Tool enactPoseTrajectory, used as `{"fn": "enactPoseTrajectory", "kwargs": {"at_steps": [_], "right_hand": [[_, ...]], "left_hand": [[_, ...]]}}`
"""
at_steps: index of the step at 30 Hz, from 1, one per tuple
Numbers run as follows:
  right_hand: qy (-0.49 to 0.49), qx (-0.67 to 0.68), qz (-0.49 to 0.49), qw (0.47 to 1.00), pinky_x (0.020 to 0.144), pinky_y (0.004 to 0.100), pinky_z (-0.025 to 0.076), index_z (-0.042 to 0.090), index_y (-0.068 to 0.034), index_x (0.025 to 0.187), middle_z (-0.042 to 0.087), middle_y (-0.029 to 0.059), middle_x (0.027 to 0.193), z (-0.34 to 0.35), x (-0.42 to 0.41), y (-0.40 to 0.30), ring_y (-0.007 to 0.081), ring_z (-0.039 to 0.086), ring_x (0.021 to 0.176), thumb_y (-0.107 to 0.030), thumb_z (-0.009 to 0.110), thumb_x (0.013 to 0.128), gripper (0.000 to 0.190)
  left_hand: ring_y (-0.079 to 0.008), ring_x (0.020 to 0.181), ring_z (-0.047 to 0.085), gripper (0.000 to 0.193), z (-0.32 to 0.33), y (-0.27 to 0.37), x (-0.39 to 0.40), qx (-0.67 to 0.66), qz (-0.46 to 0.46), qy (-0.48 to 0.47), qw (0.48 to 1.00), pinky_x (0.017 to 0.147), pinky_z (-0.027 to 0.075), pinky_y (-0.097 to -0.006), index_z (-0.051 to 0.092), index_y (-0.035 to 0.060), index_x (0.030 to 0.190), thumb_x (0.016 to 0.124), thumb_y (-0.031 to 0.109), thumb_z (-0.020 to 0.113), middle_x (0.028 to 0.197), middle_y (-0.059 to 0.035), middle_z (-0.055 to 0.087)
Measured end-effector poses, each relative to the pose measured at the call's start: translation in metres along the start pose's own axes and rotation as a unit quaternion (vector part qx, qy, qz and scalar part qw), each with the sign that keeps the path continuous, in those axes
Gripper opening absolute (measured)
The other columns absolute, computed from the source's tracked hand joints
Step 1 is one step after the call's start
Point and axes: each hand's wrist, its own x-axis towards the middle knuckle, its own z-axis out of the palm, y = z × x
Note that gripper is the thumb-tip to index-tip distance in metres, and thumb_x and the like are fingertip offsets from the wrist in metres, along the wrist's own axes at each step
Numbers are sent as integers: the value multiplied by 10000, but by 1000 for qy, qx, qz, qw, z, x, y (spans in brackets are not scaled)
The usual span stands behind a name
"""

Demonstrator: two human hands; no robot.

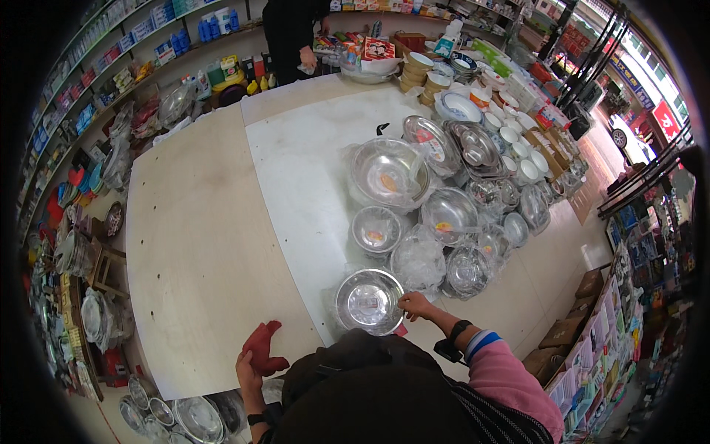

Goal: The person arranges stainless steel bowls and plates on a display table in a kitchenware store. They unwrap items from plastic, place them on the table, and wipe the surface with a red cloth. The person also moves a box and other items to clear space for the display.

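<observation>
My left hand (249, 371) is at the near edge of the wooden board table, closed on a red cloth (262, 351) that hangs over the edge of the board. My right hand (415, 306) is at the right rim of a shiny stainless steel basin (369, 302) near the table's front edge; its fingers are bent together at the rim, and whether they grip it is hard to tell. Plastic film lies about this basin. Behind it stand a smaller plastic-wrapped steel bowl (376, 231) and a large wrapped steel basin (388, 172).
More wrapped steel basins (448, 216) and white bowls (520, 150) crowd the table's right side. A person in black (288, 39) stands beyond the far edge. Steel basins (198, 419) lie below at the left front; cardboard boxes (561, 333) line the right. Full shelves surround the table.
</observation>
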Motion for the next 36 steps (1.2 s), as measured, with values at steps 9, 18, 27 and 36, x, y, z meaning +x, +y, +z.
{"fn": "enactPoseTrajectory", "kwargs": {"at_steps": [9,18,27,36], "right_hand": [[-11,-16,-8,1000,428,348,530,657,16,914,632,135,720,-4,11,0,236,643,522,-265,609,782,315],[-25,-17,-24,999,435,324,530,667,-4,792,617,122,578,-12,20,3,215,634,472,-252,581,799,262],[-25,-66,62,996,440,348,539,614,35,764,612,152,612,-34,1,-7,225,645,503,-356,630,792,392],[15,56,66,996,480,439,547,619,39,1010,644,235,902,19,29,12,340,673,673,-334,663,739,463]], "left_hand": [[-260,994,587,263,-5,-4,-5,5,40,58,997,881,489,-396,499,18,1159,901,62,474,1098,-128,576],[-269,1039,571,279,19,-5,-18,32,36,72,996,888,489,-404,480,18,1191,933,121,448,1155,-140,553],[-247,965,600,280,69,-11,-42,85,-35,71,993,853,500,-369,505,9,1155,931,177,492,1086,-135,589],[-209,874,583,292,62,-8,12,419,-22,41,907,735,485,-337,488,-16,1075,881,177,590,980,-159,600]]}}
